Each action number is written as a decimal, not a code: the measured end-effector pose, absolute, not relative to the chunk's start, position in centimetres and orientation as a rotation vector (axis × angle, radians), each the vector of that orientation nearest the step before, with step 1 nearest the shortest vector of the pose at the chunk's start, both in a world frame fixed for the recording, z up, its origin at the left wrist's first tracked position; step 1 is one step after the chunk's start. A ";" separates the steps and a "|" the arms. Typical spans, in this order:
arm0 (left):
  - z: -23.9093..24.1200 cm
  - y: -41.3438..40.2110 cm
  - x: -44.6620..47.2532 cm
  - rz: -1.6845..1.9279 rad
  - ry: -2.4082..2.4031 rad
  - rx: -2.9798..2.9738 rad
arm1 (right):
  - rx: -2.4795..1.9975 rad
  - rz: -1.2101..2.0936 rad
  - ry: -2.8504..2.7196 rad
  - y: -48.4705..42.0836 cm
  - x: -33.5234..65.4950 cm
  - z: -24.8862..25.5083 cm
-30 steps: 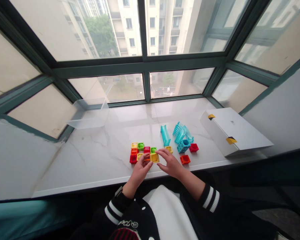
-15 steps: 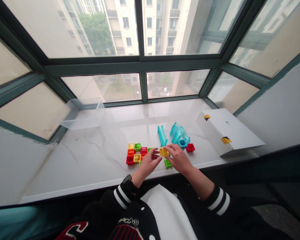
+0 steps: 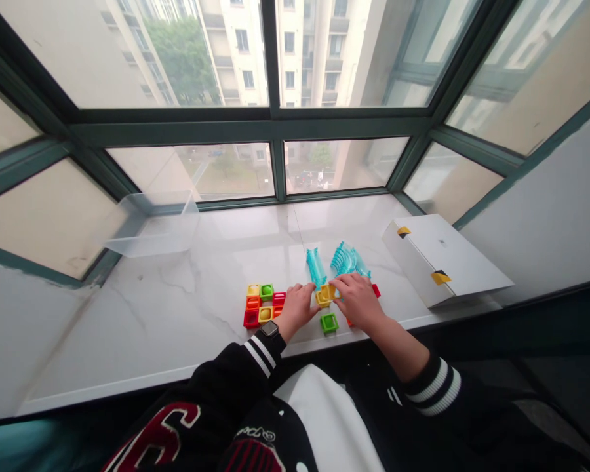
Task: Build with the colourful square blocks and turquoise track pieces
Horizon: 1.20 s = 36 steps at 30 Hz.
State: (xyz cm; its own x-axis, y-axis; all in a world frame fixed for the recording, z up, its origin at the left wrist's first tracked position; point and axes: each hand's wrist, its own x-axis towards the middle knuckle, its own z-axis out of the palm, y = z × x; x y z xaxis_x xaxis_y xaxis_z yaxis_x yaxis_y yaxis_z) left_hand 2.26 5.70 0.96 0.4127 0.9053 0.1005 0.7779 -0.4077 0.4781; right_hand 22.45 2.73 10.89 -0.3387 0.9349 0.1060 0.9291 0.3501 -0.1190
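Between my left hand [image 3: 296,310] and my right hand [image 3: 358,301], a yellow square plastic block [image 3: 323,297] is held by the fingertips of both, with a second yellow piece seeming to join it. Just in front lies a green hollow block [image 3: 329,322]. A group of red, orange, yellow and green blocks [image 3: 259,305] sits left of my left hand. Behind the hands are a teal translucent straight chute [image 3: 316,267] and a curved teal chute [image 3: 344,259]. My right hand partly hides a red block [image 3: 375,290].
The pieces lie on a white marble windowsill [image 3: 177,314], whose front edge runs close to my forearms. A clear plastic bin [image 3: 152,229] stands at the back left, a white box [image 3: 440,261] lies on the right, and dark-framed windows run behind.
The yellow block has moved right into both hands, and the hands have closed in on it. A green block now lies in front, and my right hand covers the teal cube and orange block.
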 end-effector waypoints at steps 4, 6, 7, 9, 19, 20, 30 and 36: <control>0.6 6.2 2.8 0.448 1.458 2.361 | -1.726 0.051 -2.546 3.2 21.6 10.7; 0.5 6.3 3.0 0.421 1.470 2.372 | -1.742 0.051 -2.577 3.4 21.1 10.6; 0.4 6.4 3.1 0.408 1.476 2.372 | -1.752 0.052 -2.593 3.5 20.9 10.6; 0.2 6.5 3.3 0.386 1.485 2.367 | -1.779 0.048 -2.620 3.7 20.5 10.5; -0.5 6.6 3.1 0.438 1.492 2.310 | -1.911 0.001 -2.642 4.7 19.4 9.3; -0.5 6.7 3.1 0.444 1.495 2.307 | -1.907 0.001 -2.646 4.8 19.3 9.2; -0.4 6.6 3.1 0.466 1.498 2.289 | -1.864 0.015 -2.665 5.6 18.8 7.9; -0.6 6.6 3.0 0.476 1.493 2.288 | -1.862 0.039 -2.685 6.1 19.0 8.0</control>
State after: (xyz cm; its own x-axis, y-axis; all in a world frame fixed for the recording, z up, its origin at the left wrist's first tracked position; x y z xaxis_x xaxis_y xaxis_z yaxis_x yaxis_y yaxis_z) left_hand 2.98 6.58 -0.58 0.3827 0.9204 0.0800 0.7969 -0.3727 0.4754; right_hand 18.96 6.08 8.04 -0.3452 0.9312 -0.1171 0.9342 0.3529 0.0524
